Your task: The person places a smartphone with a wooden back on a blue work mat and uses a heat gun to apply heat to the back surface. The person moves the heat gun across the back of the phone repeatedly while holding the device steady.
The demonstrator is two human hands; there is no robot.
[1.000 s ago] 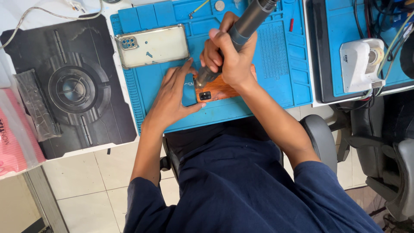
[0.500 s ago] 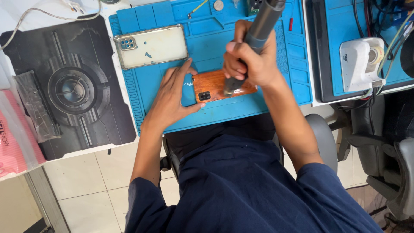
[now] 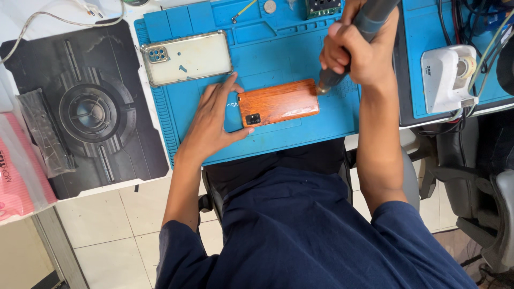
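A phone with a wood-grain orange back (image 3: 279, 101) lies face down on the blue work mat (image 3: 278, 32). My left hand (image 3: 213, 121) rests flat at its left end, fingers spread, thumb under the camera corner. My right hand (image 3: 357, 47) grips a grey pen-shaped power tool (image 3: 357, 37), whose tip touches the phone's upper right corner. A second phone in a clear case (image 3: 186, 56) lies on the mat to the upper left.
A black patterned mat (image 3: 85, 109) lies to the left, with a clear plastic sleeve (image 3: 45, 134) and a pink packet (image 3: 19, 176). A white box-shaped device (image 3: 447, 75) sits at right on another blue mat. Cables run along the top. Chairs stand at right.
My right hand and the tool have moved rightward, from the phone's left part to its upper right corner. My left hand has stayed at the phone's left end.
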